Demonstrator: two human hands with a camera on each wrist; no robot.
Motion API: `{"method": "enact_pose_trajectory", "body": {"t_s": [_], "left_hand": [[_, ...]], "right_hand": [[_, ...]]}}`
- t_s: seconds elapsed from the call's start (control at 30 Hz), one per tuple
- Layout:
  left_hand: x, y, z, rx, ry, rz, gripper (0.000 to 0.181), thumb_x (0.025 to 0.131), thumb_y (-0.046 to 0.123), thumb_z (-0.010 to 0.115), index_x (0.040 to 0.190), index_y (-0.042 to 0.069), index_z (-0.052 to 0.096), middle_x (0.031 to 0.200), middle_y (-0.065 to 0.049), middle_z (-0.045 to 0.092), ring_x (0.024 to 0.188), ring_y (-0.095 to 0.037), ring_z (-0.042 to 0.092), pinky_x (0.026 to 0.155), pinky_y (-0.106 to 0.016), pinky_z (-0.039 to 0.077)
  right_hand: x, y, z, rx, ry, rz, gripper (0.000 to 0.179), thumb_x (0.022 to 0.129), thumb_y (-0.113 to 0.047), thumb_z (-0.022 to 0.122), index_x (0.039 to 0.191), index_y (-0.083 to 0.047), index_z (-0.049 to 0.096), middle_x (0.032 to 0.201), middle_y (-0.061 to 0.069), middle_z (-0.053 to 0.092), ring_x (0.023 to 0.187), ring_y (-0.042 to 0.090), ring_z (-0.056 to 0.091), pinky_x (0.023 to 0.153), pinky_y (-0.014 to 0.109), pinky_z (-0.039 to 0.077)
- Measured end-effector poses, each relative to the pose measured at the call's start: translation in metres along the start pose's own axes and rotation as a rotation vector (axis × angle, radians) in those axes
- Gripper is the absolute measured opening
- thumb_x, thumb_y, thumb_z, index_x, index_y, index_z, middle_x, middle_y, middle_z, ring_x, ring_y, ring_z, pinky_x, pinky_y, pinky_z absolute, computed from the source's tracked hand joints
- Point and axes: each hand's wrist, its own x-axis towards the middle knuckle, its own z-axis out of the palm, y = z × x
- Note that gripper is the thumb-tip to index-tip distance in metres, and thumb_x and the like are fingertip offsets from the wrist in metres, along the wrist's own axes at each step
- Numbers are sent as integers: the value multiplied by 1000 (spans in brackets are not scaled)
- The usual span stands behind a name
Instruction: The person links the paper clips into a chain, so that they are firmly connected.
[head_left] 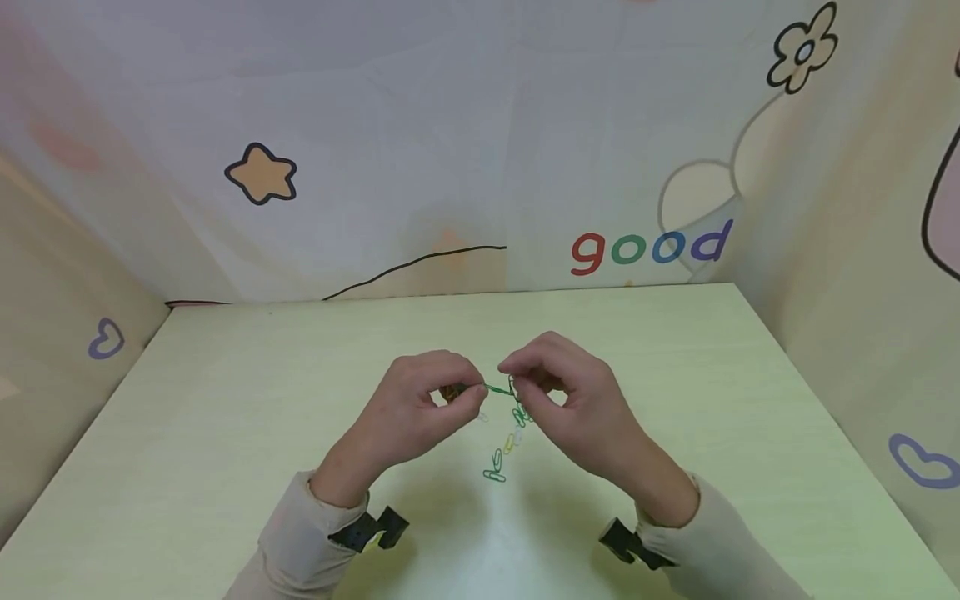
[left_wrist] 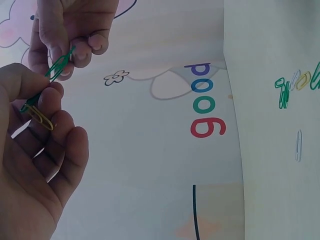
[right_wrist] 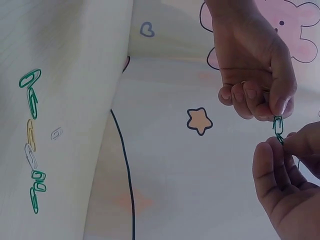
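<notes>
My left hand (head_left: pixel 420 408) pinches a green paper clip (left_wrist: pixel 37 100) between thumb and index finger. A yellow paper clip (left_wrist: pixel 42 118) hangs off it in front of the curled fingers. Opposite, the thumb and fingertips of my right hand (head_left: pixel 577 396) pinch a green paper clip (left_wrist: pixel 61 62) that meets the left hand's clip in the small gap between the hands. In the right wrist view, green wire (right_wrist: pixel 278 126) spans that gap. Both hands are held above the table, and the fingertips cover part of the clips.
Below the hands, several paper clips lie in a line on the pale table (head_left: pixel 247 467): green clips (head_left: pixel 495 476), a yellow one (head_left: pixel 509 444), a whitish one (right_wrist: pixel 30 156) and more green ones (right_wrist: pixel 34 200). One whitish clip (left_wrist: pixel 299 145) lies apart. Printed cloth (head_left: pixel 450 150) walls the table's back and sides.
</notes>
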Motion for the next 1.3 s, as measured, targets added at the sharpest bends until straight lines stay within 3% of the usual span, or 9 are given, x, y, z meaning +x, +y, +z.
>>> {"method": "enact_pose_trajectory", "body": {"t_s": [0.23, 0.4, 0.5, 0.67, 0.83, 1.0, 1.13, 1.2, 1.3], "left_hand": [[2, 0, 0, 57, 58, 9, 18, 90, 1, 64, 81, 15, 70, 79, 11, 63, 70, -7, 57, 59, -27, 48], [1, 0, -1, 66, 103, -33, 17, 91, 2, 64, 82, 14, 71, 80, 11, 63, 71, -7, 57, 66, -29, 50], [-1, 0, -2, 44, 88, -73, 16, 93, 3, 64, 84, 15, 71, 79, 11, 62, 71, -8, 57, 66, -30, 50], [-7, 0, -8, -39, 11, -191, 16, 95, 6, 65, 86, 18, 72, 78, 10, 63, 70, -12, 60, 66, -32, 51], [-14, -3, -13, -147, -132, -342, 14, 97, 14, 64, 88, 20, 71, 76, 3, 65, 71, -16, 63, 65, -34, 49], [-20, -11, -10, -280, -270, -434, 11, 98, 14, 62, 93, 16, 72, 83, -2, 68, 80, -20, 67, 78, -37, 54], [-22, -16, -2, -444, -342, -418, 14, 100, 11, 59, 109, 7, 69, 89, -7, 69, 87, -26, 68, 86, -41, 55], [-22, -16, 2, -532, -363, -387, 18, 102, 11, 57, 117, 5, 65, 89, -10, 69, 88, -29, 68, 88, -43, 54], [-22, -15, 5, -633, -367, -318, 18, 105, 12, 53, 116, 2, 62, 87, -15, 68, 86, -33, 67, 85, -46, 55]], "right_hand": [[-2, -2, 1, 9, -56, 48, 33, 88, 17, 61, 105, -8, 71, 94, -1, 64, 76, 13, 59, 69, 27, 55], [-1, -6, 1, -20, -120, 119, 34, 86, 16, 60, 108, -8, 68, 89, -4, 58, 75, 13, 59, 68, 27, 54], [1, -8, 0, -55, -156, 159, 36, 85, 14, 60, 113, -8, 67, 86, -5, 55, 74, 13, 58, 68, 28, 53], [4, -9, -6, -105, -195, 216, 37, 86, 11, 60, 117, -10, 66, 81, -6, 55, 74, 12, 59, 68, 29, 52], [6, -11, -13, -108, -218, 236, 36, 88, 10, 59, 118, -10, 65, 80, -6, 54, 72, 12, 59, 67, 29, 51], [9, -13, -14, -87, -235, 244, 37, 89, 10, 59, 120, -11, 64, 82, -5, 55, 71, 12, 59, 65, 29, 51], [8, -15, -12, -67, -259, 240, 37, 90, 10, 59, 121, -10, 63, 82, -5, 56, 68, 12, 58, 63, 28, 51], [8, -16, -11, -53, -272, 225, 36, 90, 10, 60, 121, -9, 63, 82, -5, 56, 66, 12, 58, 62, 28, 51], [7, -17, -8, -41, -283, 197, 36, 90, 10, 59, 120, -9, 64, 81, -6, 56, 65, 12, 57, 62, 28, 50]]}}
